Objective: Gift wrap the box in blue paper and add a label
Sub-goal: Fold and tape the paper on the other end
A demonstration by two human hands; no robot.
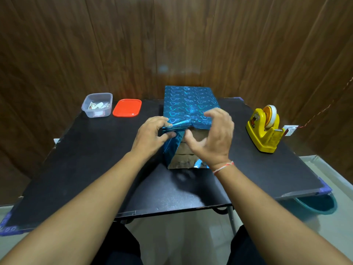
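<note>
The box point(188, 111) is sitting mid-desk point(95, 159), its long axis running straight away from the person, with the blue paper point(191, 100) already covering its top and far portion. The near end is facing the person and is still partly bare: brown cardboard is showing there, with a side flap folded in on the left and a strip of paper lying loose at the bottom edge. The left hand point(150, 135) is pinching the paper at the box's upper left near corner, thumb and fingers curled on the fold. The right hand point(212, 136) is hovering just in front of that near end, fingers spread and bent, grasping nothing; it appears apart from the paper, though contact at the fingertips is hard to rule out. The open right side of that end is lying nearest the right hand, so that fold likely falls to it. The tape dispenser point(265, 129) is standing well right of the box.
</note>
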